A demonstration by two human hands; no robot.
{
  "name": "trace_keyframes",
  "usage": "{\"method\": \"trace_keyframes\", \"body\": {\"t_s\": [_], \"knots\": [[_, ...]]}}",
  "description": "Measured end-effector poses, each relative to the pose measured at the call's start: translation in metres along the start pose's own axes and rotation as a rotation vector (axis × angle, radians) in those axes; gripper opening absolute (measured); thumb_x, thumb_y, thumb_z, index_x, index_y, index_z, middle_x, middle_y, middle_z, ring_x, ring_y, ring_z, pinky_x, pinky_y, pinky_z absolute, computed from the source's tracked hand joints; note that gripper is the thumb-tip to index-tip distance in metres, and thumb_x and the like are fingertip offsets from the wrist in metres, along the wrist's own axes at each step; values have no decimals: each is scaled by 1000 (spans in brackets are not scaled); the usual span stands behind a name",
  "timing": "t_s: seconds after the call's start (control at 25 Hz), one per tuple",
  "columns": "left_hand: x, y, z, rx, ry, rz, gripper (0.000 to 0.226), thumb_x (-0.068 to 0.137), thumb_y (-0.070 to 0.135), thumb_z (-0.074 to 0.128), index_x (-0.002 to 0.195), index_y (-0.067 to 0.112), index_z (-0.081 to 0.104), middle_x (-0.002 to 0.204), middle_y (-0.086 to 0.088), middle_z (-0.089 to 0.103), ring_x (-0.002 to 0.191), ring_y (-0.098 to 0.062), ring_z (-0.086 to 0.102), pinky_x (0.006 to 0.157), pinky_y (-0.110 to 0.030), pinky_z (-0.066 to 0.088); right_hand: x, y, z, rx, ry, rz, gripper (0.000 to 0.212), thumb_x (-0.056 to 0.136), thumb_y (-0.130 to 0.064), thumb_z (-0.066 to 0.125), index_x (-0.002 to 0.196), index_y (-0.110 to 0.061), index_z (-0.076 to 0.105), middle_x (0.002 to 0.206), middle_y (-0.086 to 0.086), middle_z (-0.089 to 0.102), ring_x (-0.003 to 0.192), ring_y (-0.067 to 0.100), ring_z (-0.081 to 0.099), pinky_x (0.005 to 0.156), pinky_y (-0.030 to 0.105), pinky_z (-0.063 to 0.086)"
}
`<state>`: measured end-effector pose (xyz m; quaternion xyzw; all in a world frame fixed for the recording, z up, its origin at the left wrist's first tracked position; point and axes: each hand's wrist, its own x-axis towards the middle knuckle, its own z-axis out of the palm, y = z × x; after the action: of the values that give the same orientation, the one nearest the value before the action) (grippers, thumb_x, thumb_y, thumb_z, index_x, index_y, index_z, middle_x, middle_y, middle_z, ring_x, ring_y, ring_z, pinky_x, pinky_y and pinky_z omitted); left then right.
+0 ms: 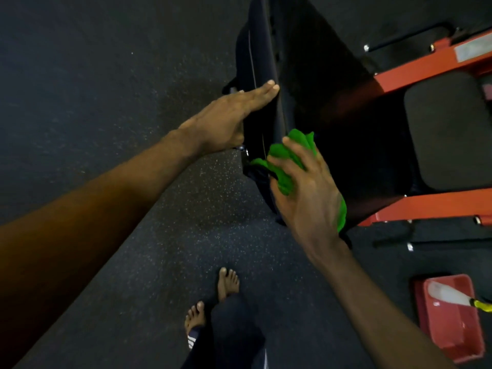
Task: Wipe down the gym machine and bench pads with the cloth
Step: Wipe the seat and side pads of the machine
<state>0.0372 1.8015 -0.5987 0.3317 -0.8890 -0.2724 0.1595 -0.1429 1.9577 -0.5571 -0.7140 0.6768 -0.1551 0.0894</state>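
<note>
A tall black back pad (314, 83) of the gym machine stands in front of me, tilted away. My left hand (229, 118) lies flat against the pad's left edge, fingers straight and together, holding nothing. My right hand (306, 187) presses a bunched green cloth (287, 158) against the lower front of the pad. A black seat pad (447, 131) sits to the right between orange frame bars (431, 206).
A red plastic tub (452, 334) stands on the floor at the lower right with a clear spray bottle (450, 294) lying in it. My bare feet (226, 286) are on the dark speckled rubber floor (133, 249).
</note>
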Motion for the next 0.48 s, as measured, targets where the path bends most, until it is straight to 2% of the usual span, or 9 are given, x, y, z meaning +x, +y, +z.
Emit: {"method": "trace_keyframes", "body": {"t_s": [0.12, 0.24, 0.36, 0.48], "knots": [[8, -1, 1, 130, 33, 4, 67, 96, 21, 35, 159, 9, 17, 166, -15, 12, 152, -26, 21, 123, -48, 22, -22, 11, -9, 30, -44, -59, 38, 86, -19, 76, 124, -21, 70, 152, -5, 47, 146, 34, 36, 108, 49, 47], [32, -2, -3, 127, 118, -48, 57, 108, 39, 30, 160, 18, 18, 167, -14, 8, 154, -28, 14, 124, -47, 14, -7, 3, -3, 43, -7, 53, 45, 84, -20, 75, 129, -25, 68, 151, -3, 48, 143, 34, 39, 108, 51, 46], [56, -11, -4, 185, 96, -25, 61, 106, 52, 28, 159, 23, 23, 168, -11, 8, 155, -28, 5, 124, -42, 1, 30, -9, 4, 16, 31, 123, 50, 85, -26, 70, 134, -28, 63, 150, -3, 49, 142, 31, 42, 109, 49, 45], [65, -26, -6, 233, 79, 43, 62, 105, 57, 29, 158, 23, 28, 167, -10, 12, 155, -27, 5, 124, -42, 0, 48, -10, 6, 29, 36, 179, 47, 86, -27, 70, 133, -28, 64, 151, -5, 48, 142, 29, 43, 110, 46, 45]]}}
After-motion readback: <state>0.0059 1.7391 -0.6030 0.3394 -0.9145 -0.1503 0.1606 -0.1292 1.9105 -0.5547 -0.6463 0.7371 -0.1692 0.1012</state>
